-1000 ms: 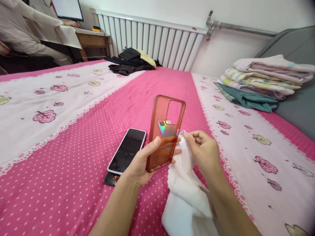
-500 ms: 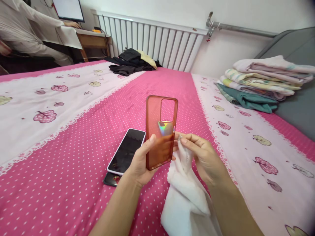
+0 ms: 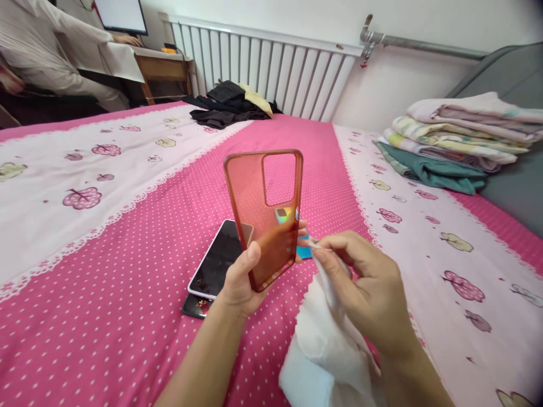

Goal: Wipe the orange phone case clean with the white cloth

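My left hand (image 3: 244,280) grips a translucent reddish-orange phone case (image 3: 248,189) by its lower part, thumb in front and fingers behind. The case stands upright, its camera cutout at the upper right. My right hand (image 3: 369,288) pinches a corner of a white fluffy cloth (image 3: 326,345) just right of the case; the rest of the cloth hangs down onto the bed. Left of the case lies a phone with a white edge (image 3: 216,260), partly on top of a dark case or phone (image 3: 195,306). Behind the case, a blue item with a shiny rainbow part (image 3: 304,249) is mostly hidden.
All this is on a bed with a pink dotted cover (image 3: 139,305). Dark clothes (image 3: 224,104) lie at the far end before a white radiator (image 3: 263,62). Folded fabrics (image 3: 458,135) are stacked at the right. A person (image 3: 51,56) sits at a desk with a monitor, far left.
My left hand has turned and tilted the case, which now shows wider and further left. The right hand has moved slightly right with the cloth corner. More of the blue item shows.
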Tool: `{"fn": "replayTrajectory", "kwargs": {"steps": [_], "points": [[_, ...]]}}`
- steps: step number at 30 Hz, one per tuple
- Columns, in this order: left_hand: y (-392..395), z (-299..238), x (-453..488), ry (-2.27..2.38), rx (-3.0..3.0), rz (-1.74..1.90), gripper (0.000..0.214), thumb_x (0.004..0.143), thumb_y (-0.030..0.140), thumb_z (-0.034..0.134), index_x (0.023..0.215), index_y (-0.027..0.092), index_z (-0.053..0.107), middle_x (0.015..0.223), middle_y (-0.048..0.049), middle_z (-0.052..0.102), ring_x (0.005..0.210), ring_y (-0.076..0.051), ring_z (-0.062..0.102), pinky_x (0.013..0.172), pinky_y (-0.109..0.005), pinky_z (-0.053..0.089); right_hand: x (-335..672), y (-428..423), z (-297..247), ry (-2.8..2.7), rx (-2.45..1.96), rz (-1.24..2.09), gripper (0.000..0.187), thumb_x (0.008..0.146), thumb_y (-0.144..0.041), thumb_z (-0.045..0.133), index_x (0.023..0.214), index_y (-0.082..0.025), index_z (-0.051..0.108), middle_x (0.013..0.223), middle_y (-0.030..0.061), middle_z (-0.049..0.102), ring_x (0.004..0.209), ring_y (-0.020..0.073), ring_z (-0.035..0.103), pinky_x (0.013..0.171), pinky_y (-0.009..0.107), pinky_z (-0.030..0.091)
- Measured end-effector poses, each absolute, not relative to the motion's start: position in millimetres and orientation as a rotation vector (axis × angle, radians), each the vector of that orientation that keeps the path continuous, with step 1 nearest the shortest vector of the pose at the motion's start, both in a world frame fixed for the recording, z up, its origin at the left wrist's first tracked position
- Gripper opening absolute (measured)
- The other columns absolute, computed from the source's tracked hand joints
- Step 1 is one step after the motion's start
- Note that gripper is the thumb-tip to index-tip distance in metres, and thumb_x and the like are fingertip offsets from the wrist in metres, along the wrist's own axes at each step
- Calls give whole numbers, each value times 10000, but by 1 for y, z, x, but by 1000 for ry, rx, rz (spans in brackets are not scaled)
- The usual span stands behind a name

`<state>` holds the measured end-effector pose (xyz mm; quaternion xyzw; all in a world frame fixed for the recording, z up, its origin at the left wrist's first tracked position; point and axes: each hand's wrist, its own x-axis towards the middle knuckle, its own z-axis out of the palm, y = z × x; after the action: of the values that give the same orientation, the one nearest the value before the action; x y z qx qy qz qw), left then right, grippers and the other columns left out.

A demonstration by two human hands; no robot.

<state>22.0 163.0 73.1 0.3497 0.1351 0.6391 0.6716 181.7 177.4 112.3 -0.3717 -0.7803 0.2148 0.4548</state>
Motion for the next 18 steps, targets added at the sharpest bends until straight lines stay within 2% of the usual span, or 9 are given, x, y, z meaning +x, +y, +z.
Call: {"fn": "replayTrajectory", "kwargs": {"steps": [5, 10, 14, 18], "points": [[164, 72, 25, 307, 928, 1523, 600, 740, 577, 594, 1172, 164, 634, 1230, -87, 628, 1174, -264, 535, 959, -304, 432, 172, 175, 103, -2170, -798, 258, 111, 874, -118, 524, 886, -144, 630, 838, 55, 642, 749, 137, 614, 684, 255, 493], [164, 73, 28, 367, 973, 1573, 505, 753, 532, 601, 1121, 192, 663, 1168, -79, 660, 1115, -261, 573, 890, -302, 466, 160, 173, 87, -2330, -842, 102, 223, 881, -81, 463, 1006, -86, 648, 895, 117, 649, 801, 204, 633, 694, 331, 523], [164, 69, 28, 445, 950, 1569, 497, 752, 547, 590, 1102, 203, 667, 1142, -85, 669, 1057, -277, 598, 873, -343, 471, 160, 174, 83, -2381, -836, 218, 259, 867, -44, 434, 971, -105, 664, 887, 109, 632, 795, 204, 619, 691, 342, 524], [165, 65, 27, 429, 1024, 1535, 515, 768, 529, 582, 1161, 199, 632, 1237, -80, 617, 1053, -241, 594, 888, -311, 454, 162, 176, 86, -2362, -760, 423, 270, 862, -38, 423, 947, -119, 666, 842, 84, 610, 752, 178, 590, 662, 318, 514]]}}
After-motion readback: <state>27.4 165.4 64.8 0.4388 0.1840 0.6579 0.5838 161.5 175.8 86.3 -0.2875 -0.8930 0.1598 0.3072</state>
